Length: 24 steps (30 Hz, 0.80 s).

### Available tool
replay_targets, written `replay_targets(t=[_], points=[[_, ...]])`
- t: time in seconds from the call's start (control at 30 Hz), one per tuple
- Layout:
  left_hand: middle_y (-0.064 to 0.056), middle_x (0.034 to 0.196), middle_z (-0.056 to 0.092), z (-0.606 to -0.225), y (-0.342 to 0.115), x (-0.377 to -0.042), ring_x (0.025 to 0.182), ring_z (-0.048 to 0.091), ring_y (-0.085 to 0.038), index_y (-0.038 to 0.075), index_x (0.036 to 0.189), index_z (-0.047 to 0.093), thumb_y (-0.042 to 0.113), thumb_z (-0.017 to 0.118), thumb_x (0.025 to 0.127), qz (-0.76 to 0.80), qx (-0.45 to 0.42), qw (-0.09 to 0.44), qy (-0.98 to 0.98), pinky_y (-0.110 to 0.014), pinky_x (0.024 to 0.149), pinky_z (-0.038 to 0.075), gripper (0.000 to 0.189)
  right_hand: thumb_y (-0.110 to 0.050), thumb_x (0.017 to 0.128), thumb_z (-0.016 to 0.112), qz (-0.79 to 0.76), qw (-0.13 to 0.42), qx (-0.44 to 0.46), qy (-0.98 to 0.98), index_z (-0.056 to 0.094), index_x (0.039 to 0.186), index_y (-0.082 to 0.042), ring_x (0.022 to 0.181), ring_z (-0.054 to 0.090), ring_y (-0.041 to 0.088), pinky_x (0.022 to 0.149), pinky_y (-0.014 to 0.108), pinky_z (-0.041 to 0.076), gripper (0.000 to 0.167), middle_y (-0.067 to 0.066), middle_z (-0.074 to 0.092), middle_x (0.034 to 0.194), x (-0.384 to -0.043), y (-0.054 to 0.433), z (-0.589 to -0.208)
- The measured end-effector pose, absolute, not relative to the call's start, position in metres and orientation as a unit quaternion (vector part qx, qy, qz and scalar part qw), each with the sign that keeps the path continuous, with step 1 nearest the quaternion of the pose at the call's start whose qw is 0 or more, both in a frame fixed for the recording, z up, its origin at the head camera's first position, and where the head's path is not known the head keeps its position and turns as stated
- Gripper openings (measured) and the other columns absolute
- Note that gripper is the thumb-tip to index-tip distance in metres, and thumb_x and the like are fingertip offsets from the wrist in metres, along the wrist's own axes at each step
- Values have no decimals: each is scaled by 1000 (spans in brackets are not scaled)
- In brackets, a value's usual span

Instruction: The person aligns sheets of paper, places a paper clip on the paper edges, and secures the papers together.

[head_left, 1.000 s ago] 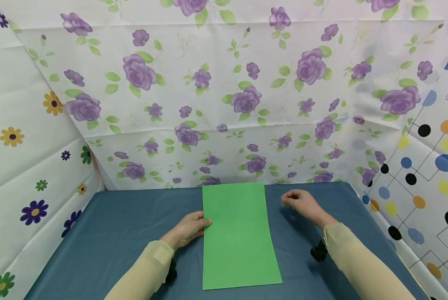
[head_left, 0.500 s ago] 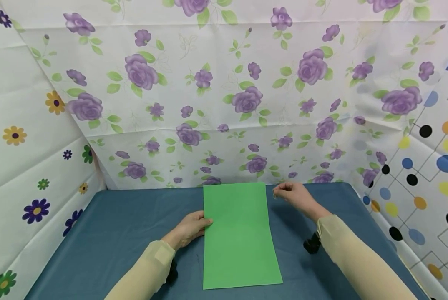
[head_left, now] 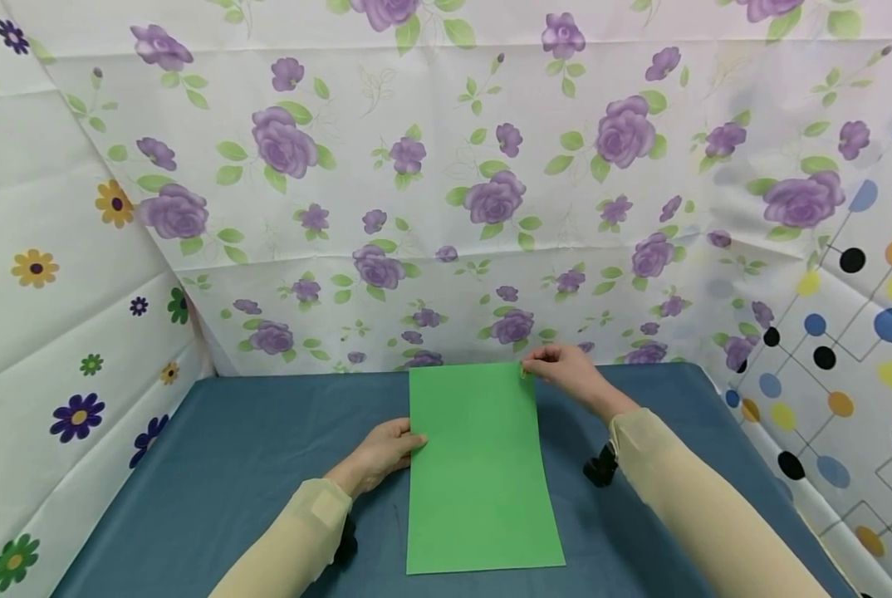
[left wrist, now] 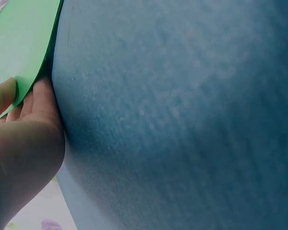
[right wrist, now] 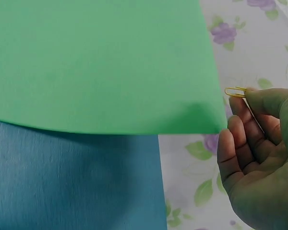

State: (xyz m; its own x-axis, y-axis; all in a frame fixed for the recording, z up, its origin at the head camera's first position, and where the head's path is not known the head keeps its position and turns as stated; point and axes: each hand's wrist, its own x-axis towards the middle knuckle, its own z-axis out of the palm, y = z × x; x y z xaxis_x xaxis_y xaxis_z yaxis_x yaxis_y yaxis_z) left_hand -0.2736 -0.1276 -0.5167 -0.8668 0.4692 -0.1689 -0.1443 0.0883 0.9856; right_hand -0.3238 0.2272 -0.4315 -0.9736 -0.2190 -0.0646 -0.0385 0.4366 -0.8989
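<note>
Fingertips of the left hand [head_left: 377,455] are tucked behind the green paper [head_left: 479,473], can't see them from the head view or the left wrist one. One end of the paper clip [right wrist: 234,91] is lost in the right hand [right wrist: 259,163], and from the head view it's basically a speck. The green paper blocks the middle of the tabletop [head_left: 281,432]'s far edge; the near edge is cut off, as are the left sleeve [head_left: 289,536] and right sleeve [head_left: 708,507]. Some black thing [head_left: 347,541] is half hidden under the left cuff, no clue what. Tabletop's pretty blurry in the left wrist view, and both wrist views crop the green paper.
</note>
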Motion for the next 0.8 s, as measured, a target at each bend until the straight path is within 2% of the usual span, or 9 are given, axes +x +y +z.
replay_targets(t=[0.13, 0.23, 0.33, 0.43, 0.53, 0.67, 0.8], points=[[-20, 131, 64, -517, -127, -274, 115, 65, -32, -9, 141, 51, 10, 51, 109, 663, 114, 228, 704, -42, 95, 56, 37, -32, 105, 62, -528, 88, -95, 839, 67, 121, -4, 112, 61, 28, 93, 43, 53, 32, 10, 66, 120, -325, 220, -430], [-20, 132, 64, -517, -127, -274, 114, 65, -32, -8, 142, 51, 11, 51, 109, 663, 113, 228, 704, -42, 95, 56, 37, -27, 109, 56, -539, 86, -106, 831, 62, 122, 1, 111, 62, 32, 90, 46, 52, 31, 14, 67, 116, -326, 215, -431], [-20, 131, 64, -517, -127, -274, 114, 65, -31, -8, 141, 51, 10, 51, 109, 663, 115, 229, 703, -42, 95, 56, 37, -24, 111, 49, -555, 83, -102, 822, 55, 122, 2, 105, 62, 36, 85, 47, 53, 29, 17, 65, 111, -326, 211, -431], [-20, 130, 65, -517, -127, -274, 113, 66, -31, -8, 141, 52, 10, 51, 109, 665, 114, 230, 702, -42, 95, 56, 37, -24, 113, 43, -560, 78, -96, 820, 51, 125, 0, 95, 58, 37, 77, 41, 52, 27, 21, 60, 109, -326, 208, -430], [-20, 130, 65, -517, -128, -274, 113, 66, -31, -9, 141, 51, 10, 51, 109, 665, 114, 231, 700, -42, 95, 56, 37, -22, 113, 43, -549, 70, -95, 828, 55, 130, -3, 85, 52, 39, 69, 37, 49, 28, 23, 59, 108, -324, 205, -428], [-20, 130, 64, -517, -128, -274, 114, 65, -32, -9, 142, 51, 10, 50, 109, 665, 116, 231, 700, -43, 96, 56, 37, -20, 112, 46, -530, 65, -104, 839, 64, 131, -6, 70, 48, 29, 64, 36, 45, 30, 25, 58, 100, -325, 203, -427], [-20, 130, 64, -517, -127, -274, 113, 66, -32, -8, 142, 51, 10, 50, 109, 665, 117, 231, 701, -43, 95, 56, 37, -20, 111, 50, -533, 63, -102, 838, 69, 127, -7, 68, 44, 22, 63, 36, 43, 28, 24, 58, 98, -326, 201, -428]])
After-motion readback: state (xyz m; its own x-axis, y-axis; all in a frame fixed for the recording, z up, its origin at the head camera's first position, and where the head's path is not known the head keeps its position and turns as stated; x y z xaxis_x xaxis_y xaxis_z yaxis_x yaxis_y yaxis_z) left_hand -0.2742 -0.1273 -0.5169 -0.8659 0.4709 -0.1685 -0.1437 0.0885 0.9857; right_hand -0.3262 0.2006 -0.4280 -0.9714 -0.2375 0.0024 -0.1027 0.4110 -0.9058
